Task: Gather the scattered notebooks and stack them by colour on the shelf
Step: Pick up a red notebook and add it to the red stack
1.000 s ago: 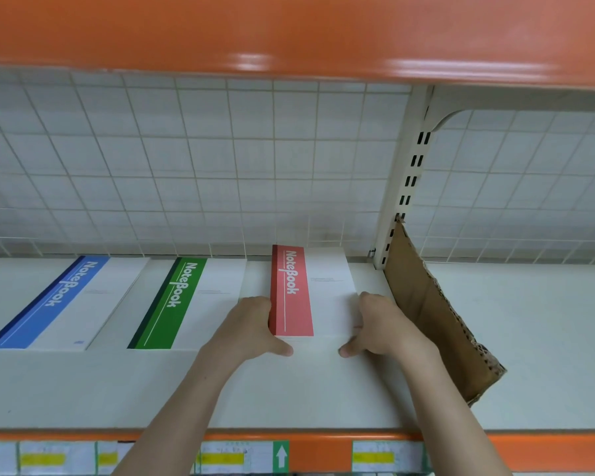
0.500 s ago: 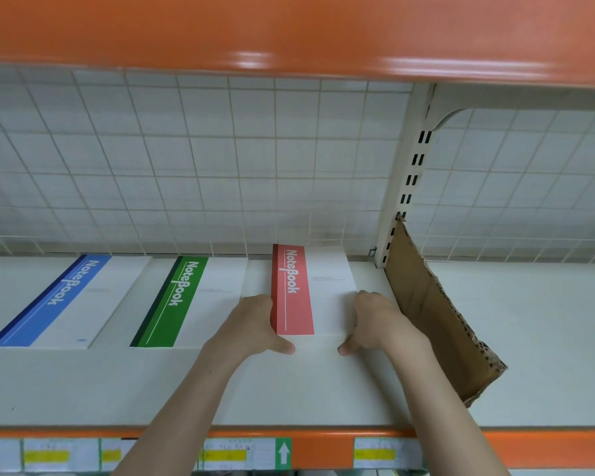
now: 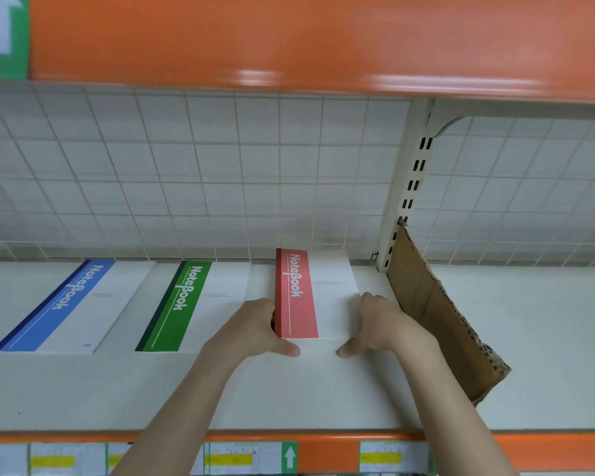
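Observation:
A stack of red-striped notebooks [image 3: 310, 297] lies on the white shelf [image 3: 323, 389] near the back mesh. My left hand [image 3: 255, 329] grips its left edge, thumb along the front edge. My right hand [image 3: 378, 324] grips its right edge, thumb also at the front. To the left lie a green-striped notebook stack [image 3: 193, 305] and, further left, a blue-striped notebook stack [image 3: 73, 305], both flat and apart from each other.
A torn cardboard divider [image 3: 437, 314] stands slanted right of the red stack, against the slotted upright post [image 3: 409, 187]. A wire mesh [image 3: 186, 173] backs the shelf. An orange shelf edge [image 3: 289, 39] hangs overhead; price labels [image 3: 231, 458] line the front rail.
The red stack has slid slightly further back on the shelf between both hands. The other stacks have not moved.

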